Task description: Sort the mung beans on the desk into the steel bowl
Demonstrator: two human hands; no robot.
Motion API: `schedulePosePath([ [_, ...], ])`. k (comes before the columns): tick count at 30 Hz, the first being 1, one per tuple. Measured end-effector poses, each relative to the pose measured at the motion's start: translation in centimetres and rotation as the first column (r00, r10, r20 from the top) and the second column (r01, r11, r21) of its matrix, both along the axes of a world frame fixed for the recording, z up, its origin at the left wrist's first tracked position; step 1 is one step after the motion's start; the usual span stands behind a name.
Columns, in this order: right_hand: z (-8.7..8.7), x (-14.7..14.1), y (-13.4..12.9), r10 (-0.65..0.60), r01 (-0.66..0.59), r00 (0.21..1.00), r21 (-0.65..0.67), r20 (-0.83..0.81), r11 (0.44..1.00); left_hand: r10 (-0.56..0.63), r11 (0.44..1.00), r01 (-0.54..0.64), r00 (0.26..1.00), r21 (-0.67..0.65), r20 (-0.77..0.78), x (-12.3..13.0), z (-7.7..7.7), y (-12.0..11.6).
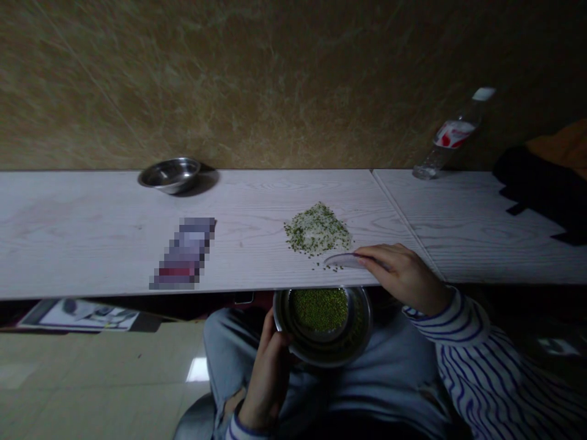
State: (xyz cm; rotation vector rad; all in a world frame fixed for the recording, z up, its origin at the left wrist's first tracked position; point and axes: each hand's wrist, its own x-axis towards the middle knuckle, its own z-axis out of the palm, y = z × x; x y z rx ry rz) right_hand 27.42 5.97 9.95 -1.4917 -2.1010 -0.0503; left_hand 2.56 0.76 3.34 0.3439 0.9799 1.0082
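A heap of white rice grains mixed with green beans (317,229) lies on the pale wooden counter (247,238). My right hand (406,272) is closed around one end of a thin, pale, see-through flat tool (340,261), whose exact kind is unclear. The tool's free end rests low over the counter at the heap's near edge, among a few stray beans. Below the counter's front edge, my left hand (270,366) grips the left rim of a metal bowl (362,333) held over my lap. Small green beans (320,308) cover its bottom.
Another metal bowl (172,176) stands by the wall at the back left. Nearer the front edge lies a flat blurred-out object (184,253), perhaps a phone. A clear plastic bottle (447,140) stands at the back right, beside a dark and orange cloth item (545,183).
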Motion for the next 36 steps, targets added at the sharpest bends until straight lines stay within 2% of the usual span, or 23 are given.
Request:
schedulePosePath([
  [13,-0.4,0.3,-0.4,0.011,-0.011,1.000,-0.035,-0.001,0.999,-0.010,1.000,0.010,1.000,0.010,-0.029,0.1,-0.3,-0.1],
  [23,0.0,0.0,0.8,0.000,0.000,1.000,-0.025,-0.022,1.000,-0.016,1.000,0.016,0.999,0.009,-0.033,-0.2,-0.6,-0.1],
  [31,0.2,-0.4,1.5,0.011,-0.012,1.000,-0.041,-0.023,0.999,-0.009,1.000,0.009,1.000,0.019,-0.004,-0.2,0.2,-0.1],
  [36,0.2,-0.4,1.7,0.003,-0.005,0.999,-0.041,-0.032,0.999,0.001,1.000,-0.001,1.000,0.015,-0.018,-0.3,-0.3,0.0],
])
